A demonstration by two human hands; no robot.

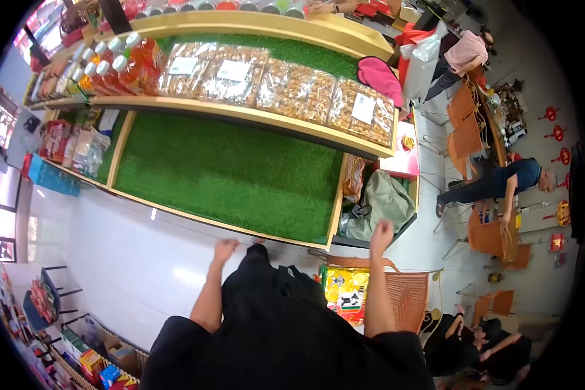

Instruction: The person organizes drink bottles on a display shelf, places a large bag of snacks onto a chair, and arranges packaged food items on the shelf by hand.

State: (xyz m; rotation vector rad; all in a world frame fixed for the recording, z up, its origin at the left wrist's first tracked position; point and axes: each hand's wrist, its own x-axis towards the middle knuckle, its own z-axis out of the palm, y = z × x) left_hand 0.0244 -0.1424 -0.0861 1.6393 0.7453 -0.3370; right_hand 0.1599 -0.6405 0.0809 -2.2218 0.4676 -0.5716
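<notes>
My left hand [225, 250] hangs in front of the shelf's lower front edge, its fingers curled, with nothing visible in it. My right hand [382, 235] is closed too, in front of a grey-green cloth bag [387, 198] at the lower right corner of the shelf. Whether it touches the bag is hard to tell; no object shows in the fingers. Between and beyond my hands lies the lower shelf [234, 172], lined with green artificial turf. Below my right hand, a yellow and red package [346, 286] rests by a brown woven chair [407, 296].
The upper shelf holds packs of nut-like snacks [234, 71], orange-red drink bottles [136, 62] and a pink cloth item [378, 77]. At far left are bagged goods [88, 146] and a blue box [53, 175]. Several people are on the right, one bending by chairs [526, 179].
</notes>
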